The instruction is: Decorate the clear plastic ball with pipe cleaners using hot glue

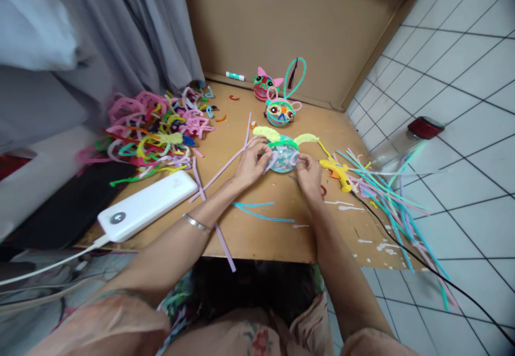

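A clear round ball [283,162] sits on the cardboard surface between my hands. Around its top runs a green fuzzy band [277,144], and two yellow fuzzy ears [267,132] stick out to the sides. My left hand [252,163] pinches a curled lilac pipe cleaner [272,161] against the ball's left side. On the other side, my right hand [309,173] has its fingers closed at a second lilac curl [295,157]. The fingertips partly cover both curls, so I cannot tell whether they are fixed to the ball.
Two decorated balls [280,113] stand behind. A yellow glue gun [337,172] with a black cord lies right, near loose pipe cleaners [386,200]. Left are a colourful pipe-cleaner heap [161,125] and a white power bank [148,206]. Blue strips [261,216] lie in front. A cardboard wall [298,23] rises behind.
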Tool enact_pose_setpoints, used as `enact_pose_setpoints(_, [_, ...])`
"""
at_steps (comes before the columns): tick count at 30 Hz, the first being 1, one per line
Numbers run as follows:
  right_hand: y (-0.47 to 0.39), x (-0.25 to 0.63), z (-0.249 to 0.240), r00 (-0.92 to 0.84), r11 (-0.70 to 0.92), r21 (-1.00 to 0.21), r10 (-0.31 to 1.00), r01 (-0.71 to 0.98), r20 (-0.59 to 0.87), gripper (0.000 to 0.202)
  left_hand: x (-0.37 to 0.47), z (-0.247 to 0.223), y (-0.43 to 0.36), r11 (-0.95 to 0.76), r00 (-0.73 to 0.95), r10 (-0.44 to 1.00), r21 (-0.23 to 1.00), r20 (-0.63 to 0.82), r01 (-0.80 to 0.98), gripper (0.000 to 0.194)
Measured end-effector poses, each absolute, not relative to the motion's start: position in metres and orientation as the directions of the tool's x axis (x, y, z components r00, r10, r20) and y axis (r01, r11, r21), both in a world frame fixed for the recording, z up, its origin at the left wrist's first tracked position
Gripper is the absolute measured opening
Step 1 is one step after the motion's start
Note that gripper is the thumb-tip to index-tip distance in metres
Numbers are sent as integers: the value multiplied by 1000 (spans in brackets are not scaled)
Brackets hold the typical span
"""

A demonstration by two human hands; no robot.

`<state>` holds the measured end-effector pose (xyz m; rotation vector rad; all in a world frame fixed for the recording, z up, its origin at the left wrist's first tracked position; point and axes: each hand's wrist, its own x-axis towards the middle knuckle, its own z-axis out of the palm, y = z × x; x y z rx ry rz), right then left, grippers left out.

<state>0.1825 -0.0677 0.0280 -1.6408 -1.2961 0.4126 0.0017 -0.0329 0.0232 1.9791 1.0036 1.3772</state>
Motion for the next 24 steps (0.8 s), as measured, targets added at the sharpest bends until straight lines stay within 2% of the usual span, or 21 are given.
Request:
enact_pose_setpoints(2, [-72, 182, 34, 351, 4, -798, 897, 603, 270, 33, 1, 22, -31, -576, 198, 818, 770, 540, 275, 12])
enact_pose_setpoints(4, [-82, 185, 42, 339, -57, -695, 899, 716, 276, 33, 0, 20, -29, -571, 200, 821, 775, 535, 271, 11])
enact_pose_setpoints(7, [-109, 197, 51, 275, -137, -369, 894, 919, 354, 33, -1, 20, -28, -558, 203, 830, 777, 520, 292, 9])
enact_pose_setpoints(9, [-129, 207, 54, 203, -168, -148, 943, 975, 263, 30, -1, 21, -28, -549, 210, 836, 776, 507, 310, 7])
enact_pose_setpoints(11, [-144, 214, 55, 156, -152, -45, 983, 987, 100, 30, -2, 22, -29, -548, 221, 836, 773, 501, 319, 6])
enact_pose_setpoints(14, [-151, 216, 55, 126, -126, -38, 992, 991, 9, 32, -2, 24, -31, -556, 240, 831, 762, 502, 332, 5])
enact_pose_setpoints(19, [-133, 202, 55, 145, -143, -39, 989, 989, 37, 35, -2, 26, -32, -595, 273, 803, 736, 530, 323, 8])
enact_pose_setpoints(24, [-113, 192, 55, 103, -101, -67, 994, 993, 28, 28, -2, 29, -35, -647, 327, 761, 697, 560, 310, 14])
